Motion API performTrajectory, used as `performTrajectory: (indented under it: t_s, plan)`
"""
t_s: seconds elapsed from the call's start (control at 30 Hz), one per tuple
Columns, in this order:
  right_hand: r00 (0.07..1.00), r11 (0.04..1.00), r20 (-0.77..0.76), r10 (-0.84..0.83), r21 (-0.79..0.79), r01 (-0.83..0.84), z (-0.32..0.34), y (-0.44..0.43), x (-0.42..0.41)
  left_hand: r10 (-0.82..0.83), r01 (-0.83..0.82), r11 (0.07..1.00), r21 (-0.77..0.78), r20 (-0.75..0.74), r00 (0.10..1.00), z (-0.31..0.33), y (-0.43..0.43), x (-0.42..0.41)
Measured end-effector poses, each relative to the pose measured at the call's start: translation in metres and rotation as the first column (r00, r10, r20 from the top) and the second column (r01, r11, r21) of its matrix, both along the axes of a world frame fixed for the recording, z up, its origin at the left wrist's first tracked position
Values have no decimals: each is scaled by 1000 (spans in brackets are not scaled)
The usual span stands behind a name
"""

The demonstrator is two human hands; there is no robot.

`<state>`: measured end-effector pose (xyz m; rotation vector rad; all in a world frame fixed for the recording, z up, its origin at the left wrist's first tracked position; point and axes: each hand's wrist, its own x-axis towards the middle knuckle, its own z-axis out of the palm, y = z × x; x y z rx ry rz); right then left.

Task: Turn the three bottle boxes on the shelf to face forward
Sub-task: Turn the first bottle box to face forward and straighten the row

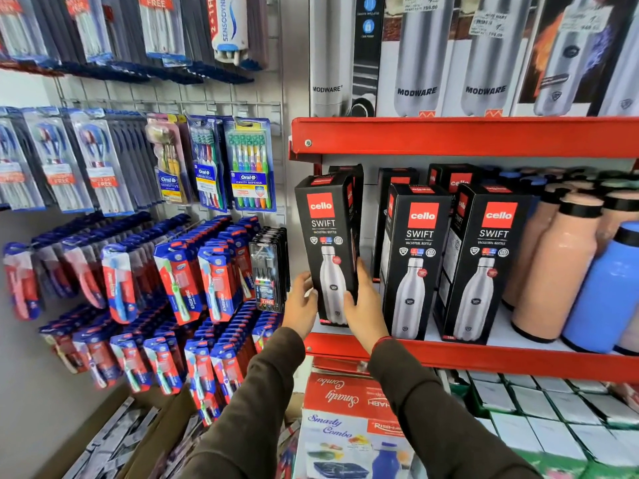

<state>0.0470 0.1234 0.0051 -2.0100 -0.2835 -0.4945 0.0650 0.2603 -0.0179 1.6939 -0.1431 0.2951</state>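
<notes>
Three black Cello Swift bottle boxes stand on the red shelf (pixel 484 357). The left box (pixel 326 236) leans slightly left, its front with the bottle picture toward me. My left hand (pixel 301 307) presses its lower left side and my right hand (pixel 364 305) grips its lower right edge. The middle box (pixel 415 261) and the right box (pixel 484 264) stand upright side by side, both fronts facing me. More black boxes stand behind them.
Peach bottles (pixel 556 267) and a blue bottle (pixel 605 292) stand right of the boxes. Modware boxes (pixel 418 57) fill the shelf above. Toothbrush packs (pixel 207 271) hang on the wall at left. Cartons (pixel 345 426) lie on the shelf below.
</notes>
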Motion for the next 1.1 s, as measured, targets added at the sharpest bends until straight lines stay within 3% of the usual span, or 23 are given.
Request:
performTrajectory:
  t_s: [0.3, 0.53, 0.8, 1.1]
  plan:
    - [997, 994, -14, -69, 86, 70, -10, -2, 0, 34, -34, 999, 4, -6, 999, -7, -9, -6]
    - [994, 994, -103, 23, 105, -13, -12, -6, -3, 43, -51, 989, -140, -56, 998, 0, -17, -10]
    - [980, 972, -175, 91, 228, -50, -11, -9, -11, -34, 1, 937, -349, -87, 996, 1, -24, -17]
    - [971, 959, -188, 150, 265, -97, -22, -15, -27, 67, -79, 967, -242, -57, 996, -15, -18, -36]
